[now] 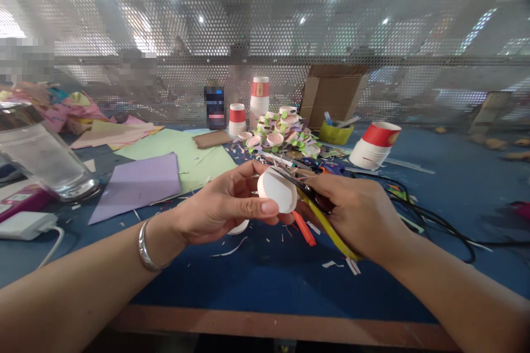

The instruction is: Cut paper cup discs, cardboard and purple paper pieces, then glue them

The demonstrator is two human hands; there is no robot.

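Observation:
Between the thumb and fingers of my left hand (232, 201) is a white paper cup bottom (276, 190), its round flat face turned toward me. My right hand (360, 209) is closed around a pair of scissors with a yellow handle (329, 229). Their dark blades lie against the upper right rim of the cup bottom. Part of the handles is hidden by my right fingers. Below my hands, an orange-red marker-like stick (304, 229) lies on the table, and another white round piece (239, 227) shows partly under my left hand.
Paper scraps litter the blue table (265, 281). Behind my hands is a heap of cut cup bottoms (275, 139). Stacked paper cups (259, 102), a tilted cup stack (375, 146) and a cardboard box (331, 94) stand farther back. A water glass (49, 160) and purple paper (138, 182) are left; black cables (430, 218) right.

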